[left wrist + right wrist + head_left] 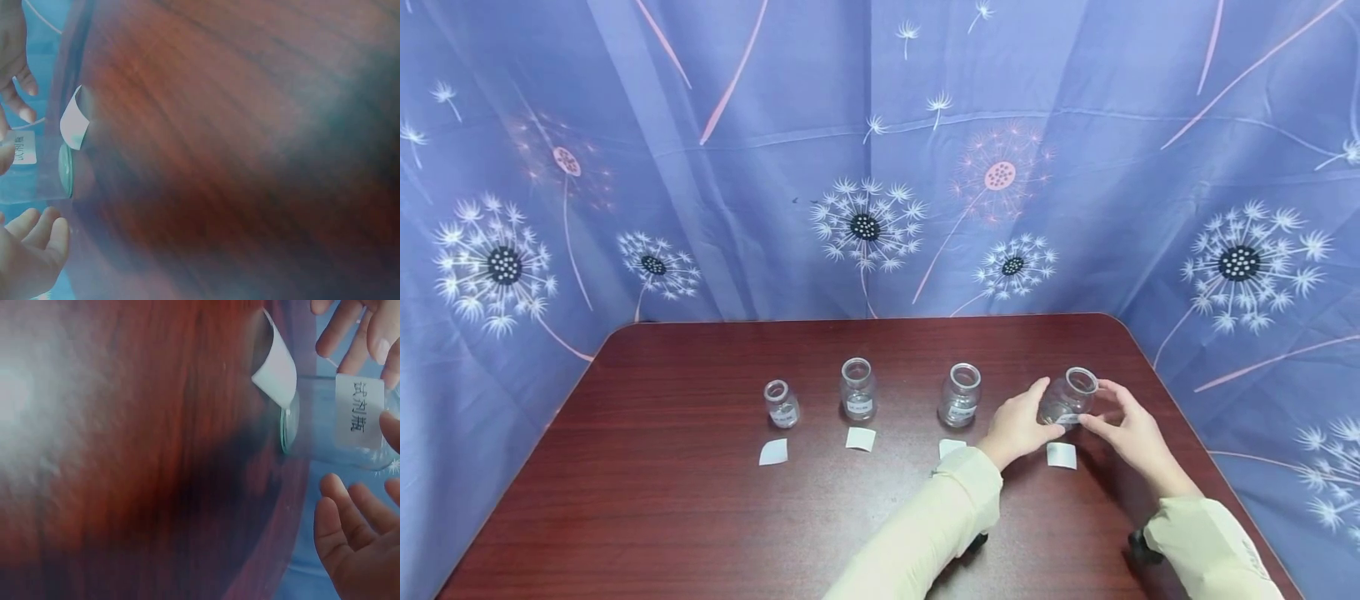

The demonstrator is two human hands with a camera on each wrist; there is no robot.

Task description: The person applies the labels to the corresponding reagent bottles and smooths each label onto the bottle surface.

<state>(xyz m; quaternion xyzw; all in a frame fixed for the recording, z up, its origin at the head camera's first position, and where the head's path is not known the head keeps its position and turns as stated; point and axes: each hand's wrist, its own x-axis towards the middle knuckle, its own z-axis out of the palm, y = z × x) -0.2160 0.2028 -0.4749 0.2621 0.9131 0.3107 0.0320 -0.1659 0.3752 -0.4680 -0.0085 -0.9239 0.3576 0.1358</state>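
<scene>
A clear glass jar [1066,398] stands at the table's right, both hands round its sides. My left hand [1021,421] grips it from the left, thumb low on the front. From the right, my right hand [1131,429] holds it with the index finger near the rim and the thumb at the white label [359,412]. That label bears handwritten characters. Close up in the right wrist view, the right hand's lower fingers [350,519] stand off the glass. A curled white paper piece [1062,455] lies just in front of the jar.
Three other labelled glass jars stand in a row leftward: a wide one [960,396], another [858,390] and a smaller one [782,405]. White paper pieces lie before them, one [951,448] partly behind the left sleeve. A blue dandelion-print curtain [760,233] hangs behind the table.
</scene>
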